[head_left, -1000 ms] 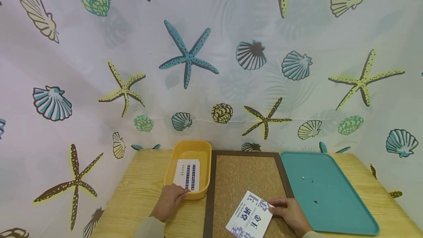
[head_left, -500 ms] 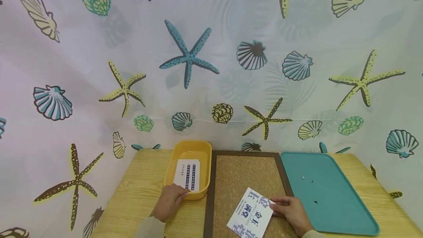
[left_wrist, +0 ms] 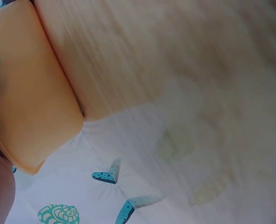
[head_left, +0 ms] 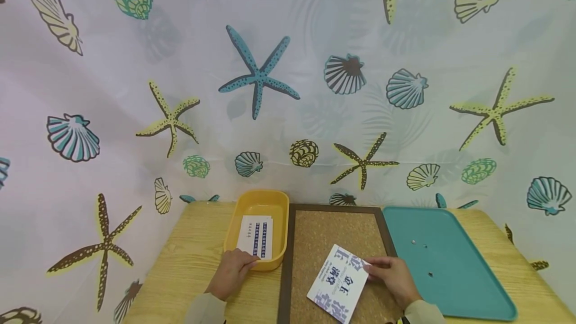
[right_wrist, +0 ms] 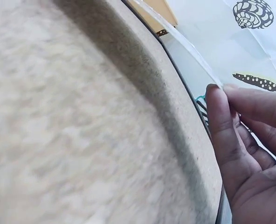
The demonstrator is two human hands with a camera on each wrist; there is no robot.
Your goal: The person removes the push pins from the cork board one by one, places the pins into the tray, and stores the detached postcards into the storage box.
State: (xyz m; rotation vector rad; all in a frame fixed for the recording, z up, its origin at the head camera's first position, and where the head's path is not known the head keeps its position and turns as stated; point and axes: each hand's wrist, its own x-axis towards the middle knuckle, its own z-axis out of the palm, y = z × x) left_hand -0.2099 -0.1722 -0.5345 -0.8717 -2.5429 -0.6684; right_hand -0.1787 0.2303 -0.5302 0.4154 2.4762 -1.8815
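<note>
A white card with blue characters (head_left: pixel 338 284) lies tilted over the near part of the cork board (head_left: pixel 335 234). My right hand (head_left: pixel 392 279) pinches its right edge; in the right wrist view the thumb (right_wrist: pixel 220 126) presses the card's edge (right_wrist: pixel 189 46) with fingers behind it, just above the board (right_wrist: pixel 82 140). My left hand (head_left: pixel 231 274) rests on the table with its fingers touching the near rim of the yellow tray (head_left: pixel 275 259), which holds a few white cards (head_left: pixel 255 236). The left wrist view shows the tray's outer wall (left_wrist: pixel 26 93).
A teal tray (head_left: pixel 468 289) with a few small pins (head_left: pixel 429 274) lies right of the board. All sit on a wooden table (head_left: pixel 189 264) against a seashell-patterned curtain (head_left: pixel 270 114), which closes off the back and sides.
My right hand has shifted the card slightly farther onto the cork board. The left hand has stayed at the yellow tray's rim.
</note>
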